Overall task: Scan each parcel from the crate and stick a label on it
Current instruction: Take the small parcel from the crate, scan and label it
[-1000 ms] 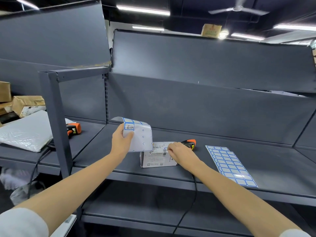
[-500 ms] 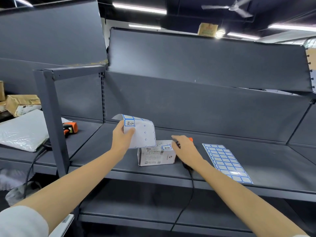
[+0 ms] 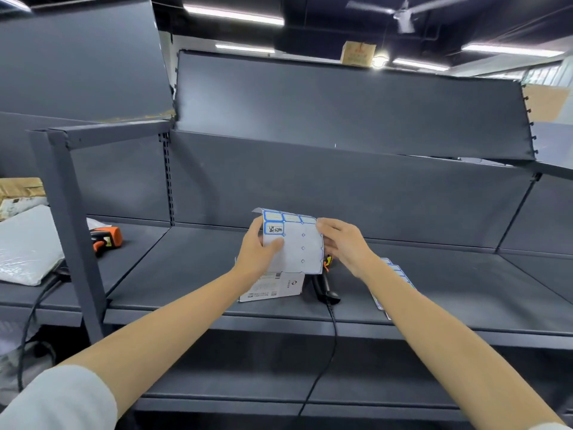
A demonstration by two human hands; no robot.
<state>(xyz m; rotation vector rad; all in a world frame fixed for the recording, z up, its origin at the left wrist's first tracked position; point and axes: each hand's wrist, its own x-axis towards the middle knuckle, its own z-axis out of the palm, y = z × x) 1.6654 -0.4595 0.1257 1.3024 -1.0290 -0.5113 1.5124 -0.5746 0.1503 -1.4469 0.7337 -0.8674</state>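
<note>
Left hand (image 3: 259,248) held label sheet (image 3: 296,246) upright above parcel (image 3: 273,287), thumb pressed on sheet front. Right hand (image 3: 344,246) pinched sheet's right edge. Parcel lay on shelf (image 3: 186,268), scanner (image 3: 324,288) just beside it on right. Second label sheet (image 3: 395,271) partly hidden behind right forearm.

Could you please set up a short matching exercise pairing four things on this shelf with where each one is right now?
Things:
1. label sheet
2. white parcel
3. black scanner
4. orange scanner

Places:
A. lying on the shelf under the raised sheet
B. held up between the left hand and the right hand
C. on the left shelf bay, beyond the upright post
D. lying on the shelf just right of the parcel, its cable running down off the front edge

Pairs: 1-B, 2-A, 3-D, 4-C
</note>
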